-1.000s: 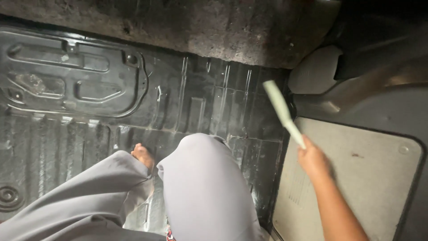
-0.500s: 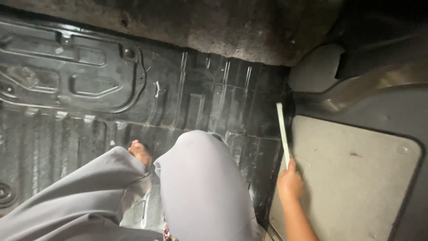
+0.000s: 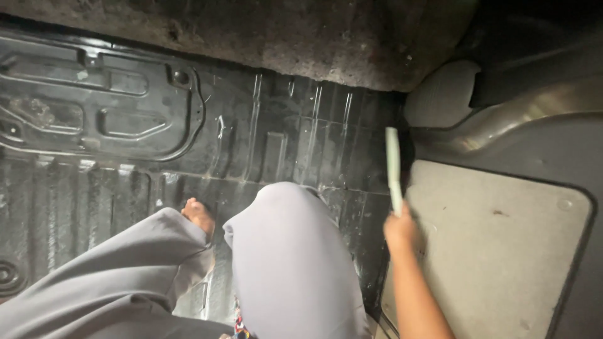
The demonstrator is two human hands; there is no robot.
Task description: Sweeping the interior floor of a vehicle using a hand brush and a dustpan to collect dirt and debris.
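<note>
black ribbed floor (image 3: 282, 138); right hand (image 3: 399, 231) still grips pale stick (image 3: 394, 169), now lifted higher

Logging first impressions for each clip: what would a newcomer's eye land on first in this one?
First the right hand, right of centre, its grip closed on a pale green flat tool that points up along the left edge of the grey floor mat. Next the grey trouser legs filling the bottom centre, a bare foot showing between them. Behind lies the ribbed black metal floor.
</note>
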